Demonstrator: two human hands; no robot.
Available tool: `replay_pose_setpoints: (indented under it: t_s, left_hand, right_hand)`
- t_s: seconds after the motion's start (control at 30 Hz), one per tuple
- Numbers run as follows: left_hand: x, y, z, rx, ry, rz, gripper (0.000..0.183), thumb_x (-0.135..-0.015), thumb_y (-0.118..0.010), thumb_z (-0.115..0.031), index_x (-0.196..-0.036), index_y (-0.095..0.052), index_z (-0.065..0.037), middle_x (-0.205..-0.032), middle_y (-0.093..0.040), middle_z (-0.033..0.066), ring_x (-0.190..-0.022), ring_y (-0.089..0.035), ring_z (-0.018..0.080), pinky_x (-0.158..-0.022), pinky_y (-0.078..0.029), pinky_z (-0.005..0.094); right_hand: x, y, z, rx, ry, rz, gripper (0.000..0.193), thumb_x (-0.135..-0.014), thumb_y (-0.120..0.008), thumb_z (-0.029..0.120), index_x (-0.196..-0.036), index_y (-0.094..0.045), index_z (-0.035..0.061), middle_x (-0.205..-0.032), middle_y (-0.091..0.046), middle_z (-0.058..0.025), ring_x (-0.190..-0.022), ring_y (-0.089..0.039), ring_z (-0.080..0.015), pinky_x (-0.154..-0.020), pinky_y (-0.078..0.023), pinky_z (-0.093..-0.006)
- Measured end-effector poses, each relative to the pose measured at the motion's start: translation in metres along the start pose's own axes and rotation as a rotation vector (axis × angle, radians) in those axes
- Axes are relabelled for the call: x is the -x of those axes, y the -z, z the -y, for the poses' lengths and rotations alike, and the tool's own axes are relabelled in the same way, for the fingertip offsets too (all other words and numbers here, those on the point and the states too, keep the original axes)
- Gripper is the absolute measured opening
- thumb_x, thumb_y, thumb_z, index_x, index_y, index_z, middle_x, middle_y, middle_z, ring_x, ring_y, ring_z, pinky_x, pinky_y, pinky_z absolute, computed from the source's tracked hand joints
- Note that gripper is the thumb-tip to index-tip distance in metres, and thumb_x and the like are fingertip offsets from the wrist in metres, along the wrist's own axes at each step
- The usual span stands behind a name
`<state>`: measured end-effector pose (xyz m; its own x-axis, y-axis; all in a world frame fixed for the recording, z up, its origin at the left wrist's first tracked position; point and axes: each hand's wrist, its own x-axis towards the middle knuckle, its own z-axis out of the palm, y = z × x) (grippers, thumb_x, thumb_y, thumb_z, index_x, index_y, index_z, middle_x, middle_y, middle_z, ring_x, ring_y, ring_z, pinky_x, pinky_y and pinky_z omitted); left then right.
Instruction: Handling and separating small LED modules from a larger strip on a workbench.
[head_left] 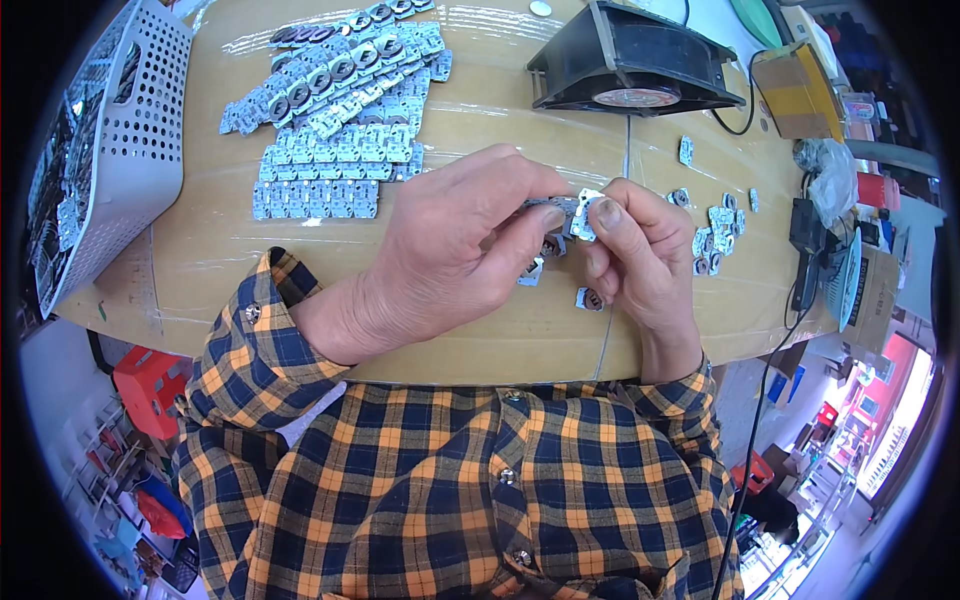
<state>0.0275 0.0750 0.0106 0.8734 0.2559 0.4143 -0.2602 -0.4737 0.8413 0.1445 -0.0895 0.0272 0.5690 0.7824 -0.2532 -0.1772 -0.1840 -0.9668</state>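
Over the table my left hand (455, 245) is closed, its thumb and forefinger pinching a strip of small circuit boards (562, 204) that is largely hidden by the fingers. From the other side my right hand (645, 245) grips a single pale circuit board (584, 218) at the end of that strip, thumb on its face. Whether this board is still joined to the strip I cannot tell. Below the fingers lie a few loose boards with dark round parts, one of them a small board (590, 299) near my right hand.
Stacked strips of circuit boards (340, 110) lie at the far left beside a white perforated basket (150, 120) filled with more. A black fan (635, 65) stands at the back. Several loose boards (718, 235) are scattered on the right, near a black cable (795, 310) and a cardboard box (797, 95).
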Motion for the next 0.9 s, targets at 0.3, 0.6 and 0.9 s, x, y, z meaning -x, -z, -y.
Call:
replay_pose_setpoints:
  t_s: [0.3, 0.6, 0.9]
  left_hand:
    - [-0.001, 0.002, 0.001, 0.009, -0.045, 0.036, 0.017, -0.084, -0.066, 0.004, -0.102, -0.066, 0.001, -0.081, -0.065, 0.0075, -0.070, -0.065, 0.0119, -0.059, -0.050, 0.0224]
    - [-0.002, 0.001, 0.007, 0.367, 0.223, 0.038, 0.014, -0.092, -0.059, 0.002, -0.104, -0.065, 0.004, -0.083, -0.066, 0.0045, -0.075, -0.065, 0.0102, -0.063, -0.054, 0.0211]
    - [-0.002, 0.004, -0.001, 0.563, 0.489, 0.168, 0.019, -0.095, -0.057, 0.000, -0.112, -0.059, 0.008, -0.081, -0.067, 0.0086, -0.069, -0.067, 0.0103, -0.060, -0.056, 0.0205]
  right_hand:
    - [0.000, -0.002, -0.003, -0.071, -0.034, -0.022, 0.027, -0.100, -0.053, 0.019, -0.078, -0.054, 0.0039, -0.056, -0.050, 0.0009, -0.041, -0.039, -0.0032, -0.038, -0.032, -0.0187]
    - [-0.005, 0.013, -0.004, 0.569, 0.315, 0.012, 0.020, -0.096, -0.058, 0.010, -0.079, -0.060, -0.0007, -0.059, -0.054, -0.0006, -0.051, -0.048, -0.0066, -0.047, -0.036, -0.0243]
    - [0.003, 0.009, 0.004, 0.420, 0.317, -0.018, 0.018, -0.096, -0.057, 0.007, -0.080, -0.062, -0.0017, -0.061, -0.055, -0.0018, -0.051, -0.051, -0.0072, -0.049, -0.038, -0.0232]
